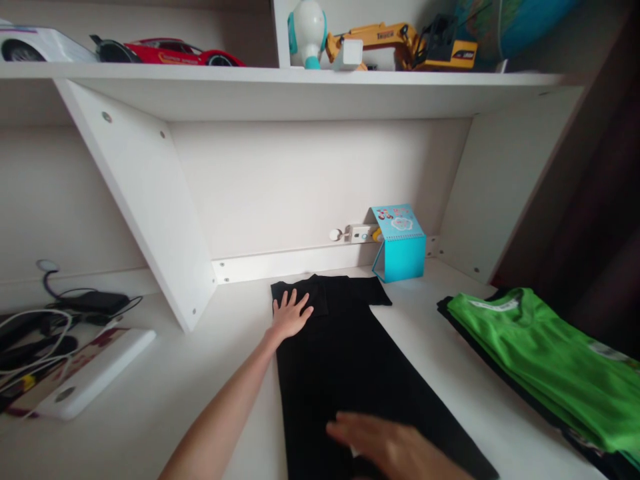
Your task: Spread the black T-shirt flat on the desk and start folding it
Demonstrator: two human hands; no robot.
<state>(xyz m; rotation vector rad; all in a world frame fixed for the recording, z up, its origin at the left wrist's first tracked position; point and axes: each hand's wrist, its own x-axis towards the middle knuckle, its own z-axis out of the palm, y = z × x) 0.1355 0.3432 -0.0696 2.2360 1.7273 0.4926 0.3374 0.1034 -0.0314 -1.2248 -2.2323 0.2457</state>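
A black short-sleeved shirt (345, 360) lies stretched out flat on the white desk, its collar end toward the wall. One sleeve sticks out on the right; on the left the side looks folded inward, with the sleeve lying over the top. My left hand (291, 313) rests on that upper left part, fingers spread and nothing gripped. Over the lower part of the shirt hovers my right hand (385, 443), somewhat blurred, with its fingers stretched out to the left. A small white patch shows beneath it, too unclear to name.
Folded clothes, a green T-shirt (555, 360) uppermost, are stacked at the right. A blue desk calendar (404, 257) stands behind the shirt near a power socket (361, 233). Cables and a white device (95, 373) lie left. Overhead, a shelf (320, 78) bears toys.
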